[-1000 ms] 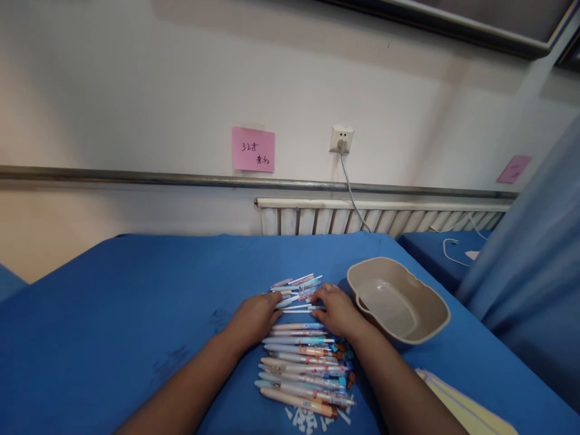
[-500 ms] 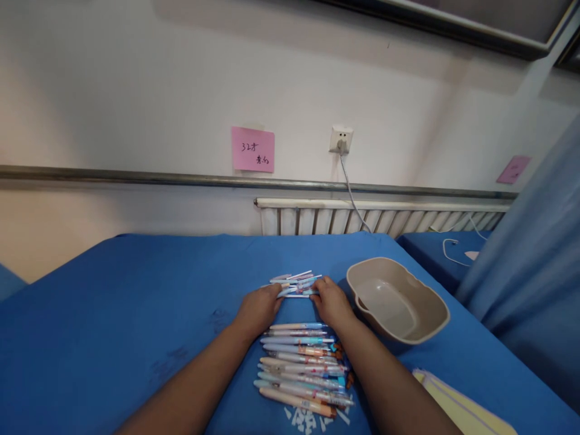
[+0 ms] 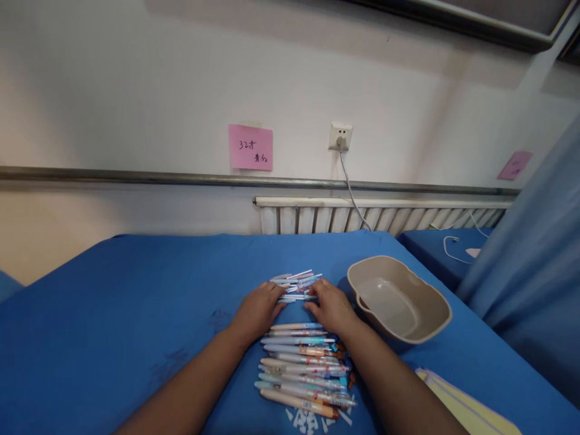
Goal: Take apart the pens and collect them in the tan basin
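Observation:
A loose pile of slim pens in pale colours, with white sticks among them (image 3: pixel 299 279), lies in the middle of the blue-covered table. My left hand (image 3: pixel 258 309) rests at the left end of this pile, thumb and fingers apart around the pen ends. At the opposite end is my right hand (image 3: pixel 333 308), its fingertips touching the pens and its thumb spread below them. One light blue pen (image 3: pixel 295 298) lies crosswise between the two hands. Nearer to me, several decorated pens (image 3: pixel 301 368) are lined up side by side, partly overlapping.
Small white pieces (image 3: pixel 308 421) are scattered below the row. A beige basin (image 3: pixel 428 320) stands right of my right hand, with a yellow cloth-like item (image 3: pixel 466 405) in front of it. The wall has a radiator (image 3: pixel 317 219) and a socket with a plugged-in cord (image 3: pixel 341 138).
Both hands have loosened, thumbs moving away from the fingers. Pens between them now lie lower on the near side of the pile. The row of pens has stayed put.

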The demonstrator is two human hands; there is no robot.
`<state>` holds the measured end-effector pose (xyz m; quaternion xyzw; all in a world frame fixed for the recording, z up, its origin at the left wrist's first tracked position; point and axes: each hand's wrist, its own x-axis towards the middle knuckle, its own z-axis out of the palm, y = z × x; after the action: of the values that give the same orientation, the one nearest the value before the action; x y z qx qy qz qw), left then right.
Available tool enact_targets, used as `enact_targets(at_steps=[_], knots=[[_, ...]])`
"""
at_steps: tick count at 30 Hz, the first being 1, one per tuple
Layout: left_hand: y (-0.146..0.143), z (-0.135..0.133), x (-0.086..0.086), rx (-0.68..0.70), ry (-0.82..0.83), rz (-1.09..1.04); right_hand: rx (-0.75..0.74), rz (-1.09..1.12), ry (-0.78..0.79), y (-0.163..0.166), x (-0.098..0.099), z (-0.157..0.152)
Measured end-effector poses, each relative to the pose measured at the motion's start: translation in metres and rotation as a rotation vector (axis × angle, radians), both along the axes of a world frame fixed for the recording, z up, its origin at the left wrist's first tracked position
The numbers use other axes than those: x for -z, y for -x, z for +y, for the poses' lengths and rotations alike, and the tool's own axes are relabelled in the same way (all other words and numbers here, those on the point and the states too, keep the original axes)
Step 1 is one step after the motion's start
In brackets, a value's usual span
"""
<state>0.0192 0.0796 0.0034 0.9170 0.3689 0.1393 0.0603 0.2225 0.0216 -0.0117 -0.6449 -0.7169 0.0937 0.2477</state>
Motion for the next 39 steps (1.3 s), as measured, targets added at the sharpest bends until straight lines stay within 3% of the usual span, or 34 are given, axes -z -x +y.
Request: enact_targets(at_steps=[4, 8, 15, 23, 29, 33, 36, 39], knots=[[-0.004, -0.002, -0.002, -0.041, -0.008, -0.005, -0.047, -0.011, 0.029, 0.005, 0.001, 0.0], [-0.004, -0.012, -0.008, 0.001, 0.044, -0.065, -0.043, 0.093, 0.032, 0.0, 0.003, 0.0], [0.003, -0.043, -0.012, 0.073, 0.222, -0.094, -0.215, 0.193, 0.211, -0.001, -0.001, -0.019], [0.007, -0.065, -0.006, -0.042, 0.188, -0.256, -0.159, -0.051, 0.088, 0.016, -0.016, -0.039], [0.012, -0.066, -0.001, -0.102, 0.275, -0.409, -0.178, 0.013, 0.016, 0.019, -0.012, -0.044], [0.012, -0.059, -0.005, -0.085, 0.304, -0.358, -0.23, 0.019, -0.004, 0.016, -0.009, -0.038], [0.012, -0.054, -0.009, -0.124, 0.292, -0.32, -0.242, 0.008, -0.015, 0.016, -0.01, -0.034], [0.013, -0.051, -0.011, -0.087, 0.24, -0.434, -0.223, -0.008, -0.011, 0.018, -0.011, -0.032]])
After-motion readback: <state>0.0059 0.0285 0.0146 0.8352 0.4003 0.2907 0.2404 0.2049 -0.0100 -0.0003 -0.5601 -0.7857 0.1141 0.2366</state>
